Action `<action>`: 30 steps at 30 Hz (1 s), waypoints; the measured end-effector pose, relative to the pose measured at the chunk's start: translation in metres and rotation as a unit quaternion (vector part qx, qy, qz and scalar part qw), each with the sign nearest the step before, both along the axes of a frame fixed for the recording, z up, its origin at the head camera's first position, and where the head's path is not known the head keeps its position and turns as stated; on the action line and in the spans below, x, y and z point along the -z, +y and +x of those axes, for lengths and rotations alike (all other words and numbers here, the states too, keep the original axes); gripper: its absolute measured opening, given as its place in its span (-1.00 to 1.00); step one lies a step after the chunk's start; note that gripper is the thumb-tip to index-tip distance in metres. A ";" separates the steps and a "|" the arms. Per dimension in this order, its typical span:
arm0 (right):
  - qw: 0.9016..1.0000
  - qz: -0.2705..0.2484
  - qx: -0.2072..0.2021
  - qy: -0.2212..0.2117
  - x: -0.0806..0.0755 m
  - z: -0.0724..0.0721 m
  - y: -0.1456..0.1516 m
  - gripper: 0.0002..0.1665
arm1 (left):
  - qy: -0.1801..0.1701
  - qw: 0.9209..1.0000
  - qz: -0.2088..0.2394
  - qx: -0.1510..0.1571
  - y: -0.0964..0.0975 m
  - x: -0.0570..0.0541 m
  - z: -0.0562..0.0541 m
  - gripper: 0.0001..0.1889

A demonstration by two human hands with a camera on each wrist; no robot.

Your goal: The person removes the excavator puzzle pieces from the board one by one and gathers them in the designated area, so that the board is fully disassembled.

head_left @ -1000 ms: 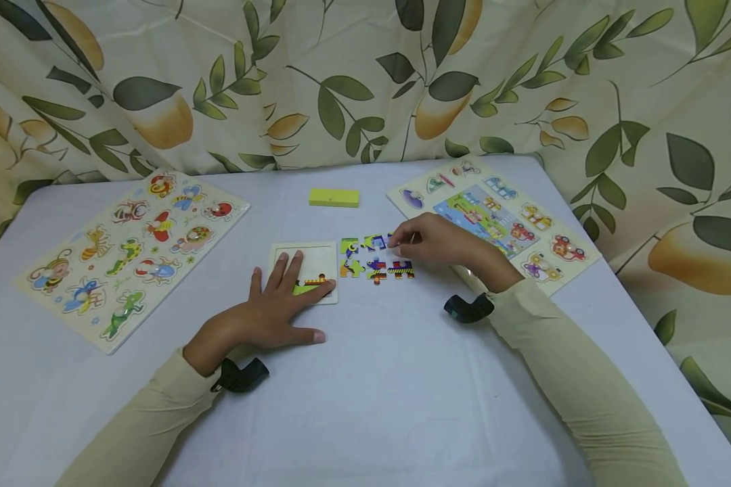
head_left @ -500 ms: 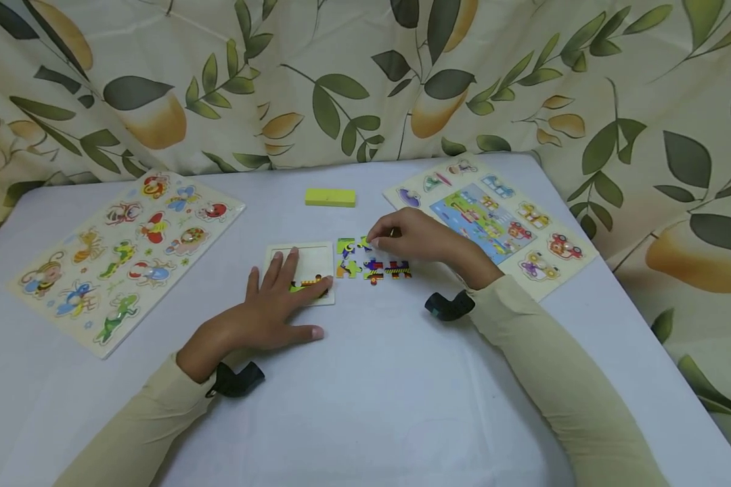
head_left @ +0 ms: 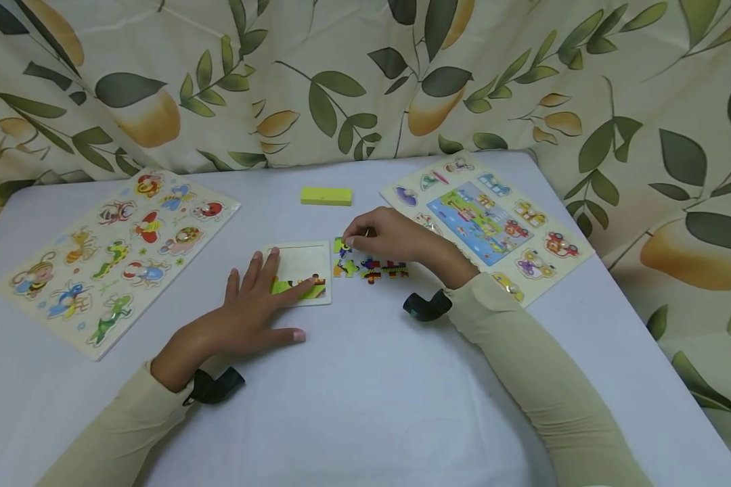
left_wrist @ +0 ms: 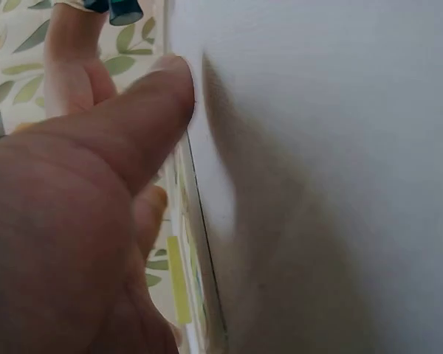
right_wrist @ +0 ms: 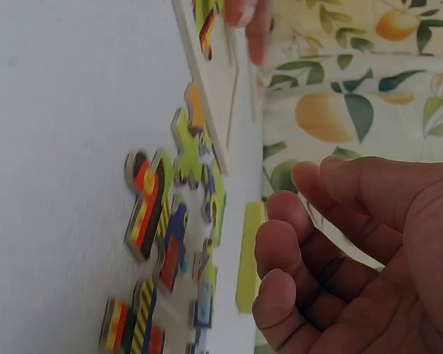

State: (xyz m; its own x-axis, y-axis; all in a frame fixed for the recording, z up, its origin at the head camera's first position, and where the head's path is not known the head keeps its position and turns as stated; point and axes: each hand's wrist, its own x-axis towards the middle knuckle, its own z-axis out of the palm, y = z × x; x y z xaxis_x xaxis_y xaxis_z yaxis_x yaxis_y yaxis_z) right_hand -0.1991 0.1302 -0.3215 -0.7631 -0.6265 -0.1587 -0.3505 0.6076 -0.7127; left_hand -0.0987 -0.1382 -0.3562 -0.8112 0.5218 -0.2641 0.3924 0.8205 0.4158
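Observation:
In the head view my left hand (head_left: 244,314) lies spread, its fingers over the left part of a small white puzzle frame (head_left: 304,260). Fitted puzzle pieces (head_left: 301,289) in green and other colours fill the frame's lower part. Several loose jigsaw pieces (head_left: 394,269) lie in rows just right of the frame. Over the upper row hovers my right hand (head_left: 390,233), fingers loosely bent. From the right wrist its fingers (right_wrist: 277,243) show nothing between them, above the loose pieces (right_wrist: 184,221). The left wrist view shows mostly the left thumb (left_wrist: 148,110) above the white cloth.
A yellow-green block (head_left: 325,196) sits behind the frame. An insect puzzle board (head_left: 164,267) lies at the left, and a vehicle-and-toy puzzle board (head_left: 481,260) at the right beside my right forearm. A leaf-patterned curtain (head_left: 335,61) hangs behind the table.
My right hand has moved left along the upper row of loose pieces, nearer the frame. The left hand has shifted slightly left, so more of the fitted pieces show.

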 end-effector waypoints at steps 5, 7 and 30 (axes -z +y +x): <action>1.000 -0.009 -0.019 0.009 0.001 0.001 -0.011 -0.73 | -0.002 1.000 -0.003 -0.007 -0.006 0.001 0.003 -0.13; 0.999 -0.007 -0.028 0.019 0.002 0.001 -0.017 -0.73 | -0.004 1.000 -0.001 -0.006 -0.009 0.001 0.004 -0.13; 0.997 -0.017 -0.072 -0.038 0.013 0.012 -0.080 -0.71 | -0.026 1.000 -0.006 0.009 -0.017 0.006 0.010 -0.14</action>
State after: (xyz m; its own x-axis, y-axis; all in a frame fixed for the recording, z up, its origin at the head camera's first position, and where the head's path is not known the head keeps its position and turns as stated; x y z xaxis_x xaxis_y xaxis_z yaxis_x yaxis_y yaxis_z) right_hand -0.1873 0.0501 -0.3349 -0.6522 -0.7341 -0.1888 -0.3762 0.5297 -0.7602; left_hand -0.0884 -0.1555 -0.3623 -0.7864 0.5332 -0.3120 0.3855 0.8182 0.4265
